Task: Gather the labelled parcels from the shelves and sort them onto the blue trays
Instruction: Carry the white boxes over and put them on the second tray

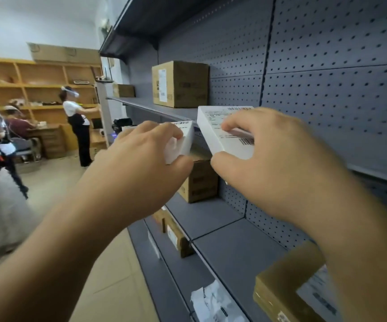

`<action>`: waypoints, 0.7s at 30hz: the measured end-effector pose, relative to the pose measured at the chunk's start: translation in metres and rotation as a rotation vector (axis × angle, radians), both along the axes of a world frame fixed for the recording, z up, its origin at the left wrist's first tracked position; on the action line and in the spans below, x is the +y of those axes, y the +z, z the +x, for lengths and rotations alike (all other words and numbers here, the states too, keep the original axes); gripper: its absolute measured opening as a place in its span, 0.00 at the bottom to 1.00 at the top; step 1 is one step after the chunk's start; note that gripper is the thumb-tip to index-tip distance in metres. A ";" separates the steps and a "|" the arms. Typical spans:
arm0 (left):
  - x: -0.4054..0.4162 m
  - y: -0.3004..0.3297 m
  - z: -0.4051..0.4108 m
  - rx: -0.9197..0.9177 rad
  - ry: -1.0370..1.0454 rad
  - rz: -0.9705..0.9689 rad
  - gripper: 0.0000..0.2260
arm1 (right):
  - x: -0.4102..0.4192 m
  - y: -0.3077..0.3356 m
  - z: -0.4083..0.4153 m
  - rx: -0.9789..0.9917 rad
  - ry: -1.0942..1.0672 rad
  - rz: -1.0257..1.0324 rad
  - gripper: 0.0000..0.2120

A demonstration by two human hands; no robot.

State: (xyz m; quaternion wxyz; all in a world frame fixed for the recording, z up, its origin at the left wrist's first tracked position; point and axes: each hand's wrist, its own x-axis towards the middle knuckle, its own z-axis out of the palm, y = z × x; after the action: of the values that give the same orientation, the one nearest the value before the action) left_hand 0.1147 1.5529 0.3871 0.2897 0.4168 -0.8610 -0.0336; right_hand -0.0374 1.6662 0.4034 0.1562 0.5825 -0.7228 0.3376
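Note:
Each of my hands holds a small white labelled parcel in front of the grey shelving. My left hand [139, 156] grips a white box [184, 138] whose barcode label faces up. My right hand [278, 163] grips another white box [213, 129] between thumb and fingers, its printed label and barcode showing. Both boxes hover at the level of the middle shelf [155, 108]. No blue tray is in view.
Brown cartons stand on the shelves: a large one [180, 83] on the middle shelf, one [201, 182] below my hands, flat ones [176, 235] lower down and one [287, 289] at bottom right. A white bag [213, 300] lies low. People stand and sit at the left by wooden shelves [39, 84].

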 end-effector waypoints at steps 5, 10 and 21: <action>-0.024 -0.044 0.035 -0.010 0.101 0.044 0.26 | -0.041 -0.044 0.028 -0.045 0.106 0.024 0.24; -0.058 -0.090 0.082 -0.004 0.220 0.032 0.26 | -0.095 -0.095 0.057 -0.111 0.159 0.073 0.23; -0.120 -0.158 0.143 -0.017 0.350 0.087 0.23 | -0.199 -0.158 0.114 -0.141 0.267 0.236 0.24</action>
State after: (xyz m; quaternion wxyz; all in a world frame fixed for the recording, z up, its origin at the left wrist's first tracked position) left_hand 0.2577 1.4324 0.2290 0.2654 0.5728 -0.7754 -0.0165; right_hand 0.0768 1.4673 0.2450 -0.0105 0.6624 -0.6827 0.3084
